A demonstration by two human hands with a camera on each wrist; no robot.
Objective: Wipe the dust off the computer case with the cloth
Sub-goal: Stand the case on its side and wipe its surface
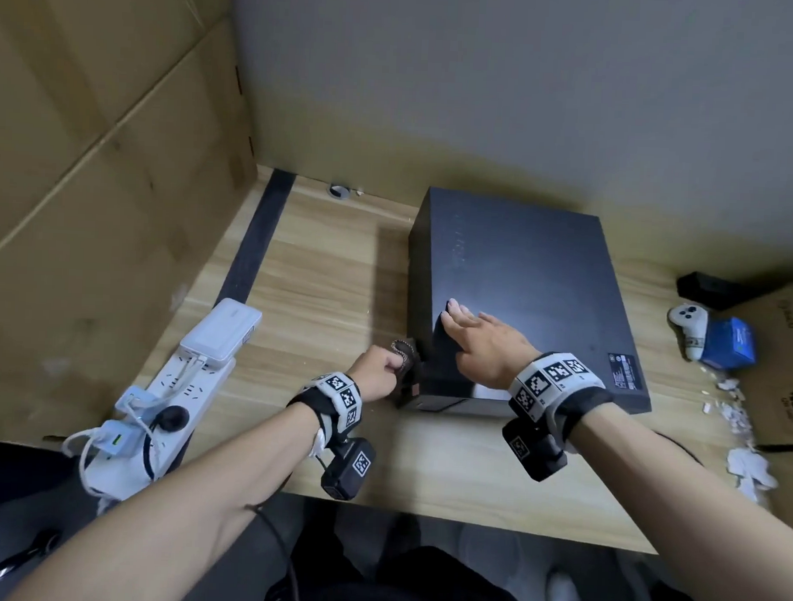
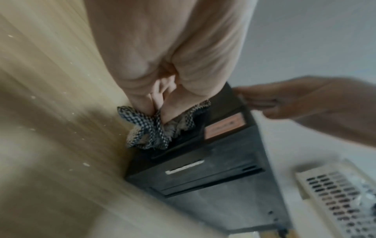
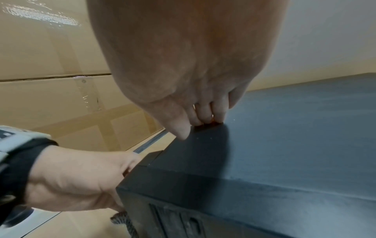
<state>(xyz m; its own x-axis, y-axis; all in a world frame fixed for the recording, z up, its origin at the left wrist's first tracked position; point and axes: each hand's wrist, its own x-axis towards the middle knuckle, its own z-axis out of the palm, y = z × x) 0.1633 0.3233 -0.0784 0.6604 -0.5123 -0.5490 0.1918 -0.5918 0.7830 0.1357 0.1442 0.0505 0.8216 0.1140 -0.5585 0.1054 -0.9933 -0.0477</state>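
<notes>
The fingers [image 2: 156, 103] of the left hand [image 1: 375, 373] are curled tight round a bunched checked cloth [image 2: 154, 128], pinching it and pressing it against the front face of the black computer case [image 1: 523, 278], just beside its near left corner and low toward the desk [image 1: 323, 270]. Beyond those fingertips in the left wrist view lie an orange label [image 2: 224, 127] and a drive-bay slot on the case front. The right hand [image 1: 483, 345] lies on top of the case near that same corner, its fingers [image 3: 205, 115] straight and loosely spread, their tips touching the dark panel and holding nothing. The case lies flat on the wooden desk, its broad side up, stretching away from both hands toward the wall; a small sticker [image 1: 626, 371] sits on the top panel to the right of the right wrist. To the left of the left hand, well apart, a white power strip [image 1: 163, 408] with plugged chargers and cables rests on the desk with a white power bank [image 1: 223, 333] at its far end. Beyond that stand cardboard boxes [image 1: 97, 151]. To the right of the right hand, well apart, lie a white controller [image 1: 689, 326], a blue box [image 1: 731, 344] and scraps of white paper [image 1: 751, 465].
</notes>
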